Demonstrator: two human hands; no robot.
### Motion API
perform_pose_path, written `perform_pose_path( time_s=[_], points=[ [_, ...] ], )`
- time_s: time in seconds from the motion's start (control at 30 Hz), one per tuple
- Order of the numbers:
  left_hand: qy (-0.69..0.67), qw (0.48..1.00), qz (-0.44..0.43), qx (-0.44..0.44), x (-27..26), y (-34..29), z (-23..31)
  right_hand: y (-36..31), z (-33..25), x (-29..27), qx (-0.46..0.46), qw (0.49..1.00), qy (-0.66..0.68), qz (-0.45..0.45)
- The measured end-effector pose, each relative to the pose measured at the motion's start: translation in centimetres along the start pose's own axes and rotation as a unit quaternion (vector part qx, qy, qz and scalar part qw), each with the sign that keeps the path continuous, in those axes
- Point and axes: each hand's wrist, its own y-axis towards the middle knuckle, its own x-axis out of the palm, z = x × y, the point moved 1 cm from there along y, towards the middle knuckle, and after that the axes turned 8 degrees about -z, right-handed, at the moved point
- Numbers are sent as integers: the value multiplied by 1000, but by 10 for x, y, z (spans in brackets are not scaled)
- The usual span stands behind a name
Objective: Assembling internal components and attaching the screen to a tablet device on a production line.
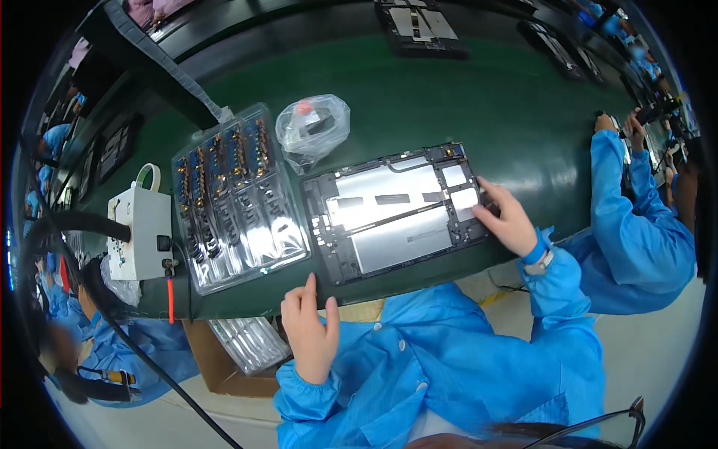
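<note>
An opened tablet [404, 251] lies on the green table, its silver plates and dark inner frame facing up. At its right edge is my right hand [516, 224], thumb over the rim and fingers curled along the side, gripping it. My left hand [308, 337] hovers at the table's front edge, just off the tablet's lower left corner. Its fingers are apart and hold nothing. Left of the tablet stands a clear plastic tray [295, 258] of small circuit parts and dark flex pieces in rows.
A clear plastic bag [329, 127] with small items sits behind the tablet. At left stand a white box-shaped device [142, 209] with a thick black hose and a dark post [149, 67]. A cardboard box [206, 367] is below the table edge. A co-worker's blue sleeve [621, 202] is at right.
</note>
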Motion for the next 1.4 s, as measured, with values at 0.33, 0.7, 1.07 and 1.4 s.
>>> perform_pose_path(
  time_s=[0.33, 0.7, 1.07, 1.4],
  points=[
    [-168, 982, -22, 81, -1, 12, 39, -12, 17, -23, -13, 817, 576, -15],
    [-124, 830, -116, 531, 68, 97, 70, 180, -91, -55, -55, 817, 570, 65],
    [-57, 662, -170, 728, 94, 82, 68, 371, -154, 68, 28, 849, 527, 30],
    [-39, 683, -131, 718, 99, 76, 69, 390, -148, 81, 99, 934, 344, 2]
  ],
)
